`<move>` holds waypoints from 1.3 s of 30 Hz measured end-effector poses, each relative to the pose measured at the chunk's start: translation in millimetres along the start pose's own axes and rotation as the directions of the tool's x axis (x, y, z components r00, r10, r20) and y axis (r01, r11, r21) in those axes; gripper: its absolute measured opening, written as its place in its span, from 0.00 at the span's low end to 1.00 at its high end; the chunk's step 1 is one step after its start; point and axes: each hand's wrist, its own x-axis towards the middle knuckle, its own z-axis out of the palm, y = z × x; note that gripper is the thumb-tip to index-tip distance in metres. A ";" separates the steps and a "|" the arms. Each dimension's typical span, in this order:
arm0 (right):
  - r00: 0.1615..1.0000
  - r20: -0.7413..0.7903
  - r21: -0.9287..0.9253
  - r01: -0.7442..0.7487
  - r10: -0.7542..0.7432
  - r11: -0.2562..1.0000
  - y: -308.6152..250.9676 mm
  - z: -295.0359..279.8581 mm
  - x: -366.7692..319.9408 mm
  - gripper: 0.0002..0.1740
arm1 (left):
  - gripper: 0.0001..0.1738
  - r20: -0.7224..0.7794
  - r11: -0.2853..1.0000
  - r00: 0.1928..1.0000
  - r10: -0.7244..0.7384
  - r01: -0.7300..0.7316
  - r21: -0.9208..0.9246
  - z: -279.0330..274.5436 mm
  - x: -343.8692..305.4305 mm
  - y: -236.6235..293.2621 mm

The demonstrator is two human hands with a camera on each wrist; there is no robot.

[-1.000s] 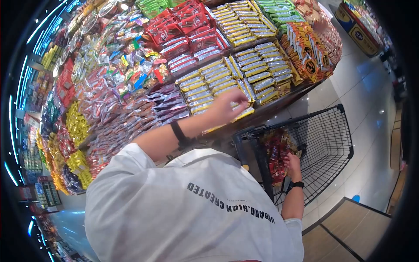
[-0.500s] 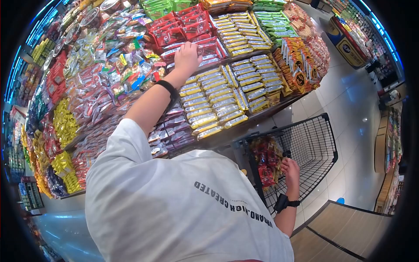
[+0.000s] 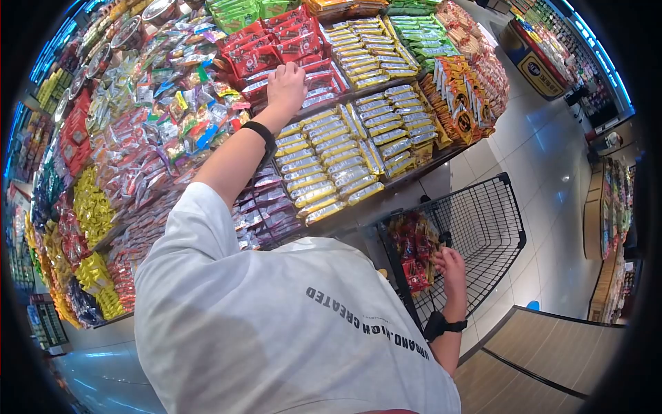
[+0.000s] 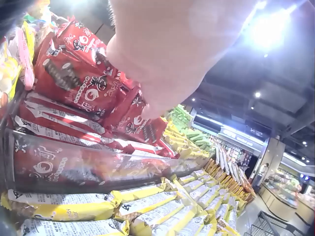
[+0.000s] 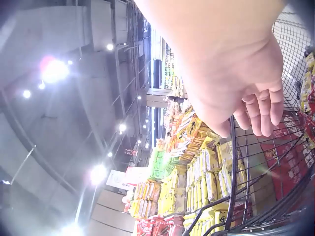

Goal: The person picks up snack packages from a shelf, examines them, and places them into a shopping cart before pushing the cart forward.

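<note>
My left hand [image 3: 286, 90] reaches over the red snack packets [image 3: 300, 47] on the display, its fingers down among them. In the left wrist view the thumb side of the hand [image 4: 167, 54] comes right against a red packet [image 4: 130, 115]; the other fingertips are hidden, and I cannot tell whether they grip one. My right hand [image 3: 452, 265] hovers over the shopping cart [image 3: 486, 228] beside several red packets [image 3: 414, 272] lying in it. The right wrist view shows that hand [image 5: 241, 78] with loosely bent fingers and nothing in them, near the cart's wire rim.
Yellow-wrapped bars [image 3: 331, 155] fill the bins in front of the red packets, behind a clear divider [image 4: 88, 167]. Orange packets [image 3: 458, 100] stand at the display's right end. Mixed wrapped sweets [image 3: 158, 110] spread to the left. A wooden-topped stand [image 3: 538, 352] is at lower right.
My left hand moved from over the yellow bars up and left to the red packets and has stayed there. My right hand lifted slightly off the packets in the cart.
</note>
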 end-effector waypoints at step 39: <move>0.946 0.229 0.146 0.201 -0.231 0.969 -43.7 39.6 -36.8 0.19 | 0.14 0.546 -0.024 0.717 0.434 0.615 -0.788 -112.2 -127.0 204.3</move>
